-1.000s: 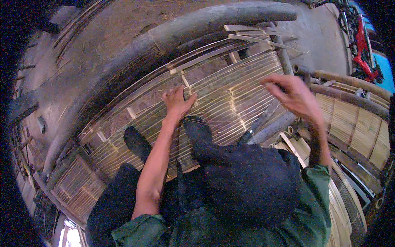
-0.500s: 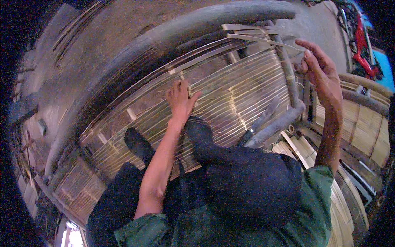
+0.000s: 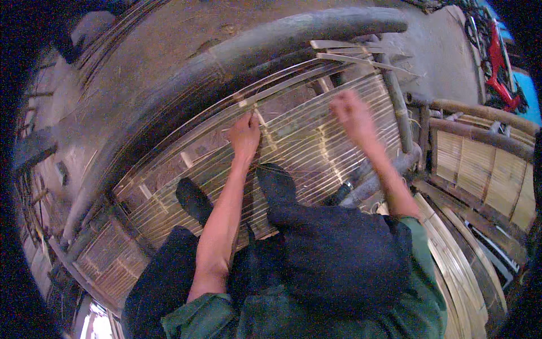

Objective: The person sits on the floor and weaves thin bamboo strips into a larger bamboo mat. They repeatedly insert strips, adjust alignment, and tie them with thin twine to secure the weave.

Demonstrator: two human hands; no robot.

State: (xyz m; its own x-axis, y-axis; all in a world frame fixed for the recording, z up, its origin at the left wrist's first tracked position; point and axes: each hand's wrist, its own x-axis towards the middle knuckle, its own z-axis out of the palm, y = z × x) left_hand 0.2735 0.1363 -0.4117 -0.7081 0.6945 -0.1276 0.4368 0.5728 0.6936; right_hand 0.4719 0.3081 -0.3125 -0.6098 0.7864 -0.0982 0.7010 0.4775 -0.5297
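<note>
A bamboo slat panel [image 3: 299, 130], made of long thin strips over crosspieces, lies in a bamboo frame under my feet. My left hand [image 3: 245, 137] is pinched closed at a pale crosspiece near the panel's far side; what its fingers grip is too small to make out. Over the slats on the right hangs my right hand [image 3: 353, 116], smeared by motion, so its fingers do not read clearly. Two loose bamboo strips [image 3: 353, 59] stick out across the far right corner. Partly behind my right forearm lies a knife with a dark handle [image 3: 340, 193].
A thick bamboo pole [image 3: 248, 45] curves along the far side. Another pole [image 3: 395, 90] bounds the panel at the right. Split bamboo pieces [image 3: 451, 254] are stacked at my right, beside a bamboo bench [image 3: 480, 164]. A red object [image 3: 498, 79] stands at the far right.
My right hand has come left and down from beyond the frame's right pole to above the slats. The left hand's spread fingers have closed at the crosspiece.
</note>
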